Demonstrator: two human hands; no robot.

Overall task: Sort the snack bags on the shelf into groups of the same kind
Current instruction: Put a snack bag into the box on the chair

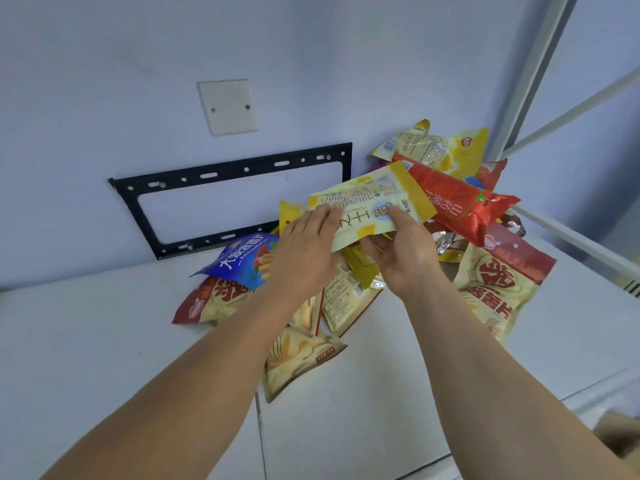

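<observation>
A pale yellow snack bag (367,202) is lifted above the pile in the middle of the white shelf (104,341). My left hand (304,251) grips its left end with the fingers over the top. My right hand (405,254) holds its lower right edge, thumb on the front. Behind it a red bag (460,202) lies across the heap, and yellow bags (436,147) lean in the corner. A blue bag (242,261) lies at the left over a red-and-cream chip bag (211,299). Another red-and-cream bag (502,282) stands at the right.
A black metal bracket (228,168) and a blank cover plate (228,105) are fixed to the wall behind the shelf. White frame bars (540,77) rise at the right corner. A cardboard box (620,434) shows below the shelf's right front edge.
</observation>
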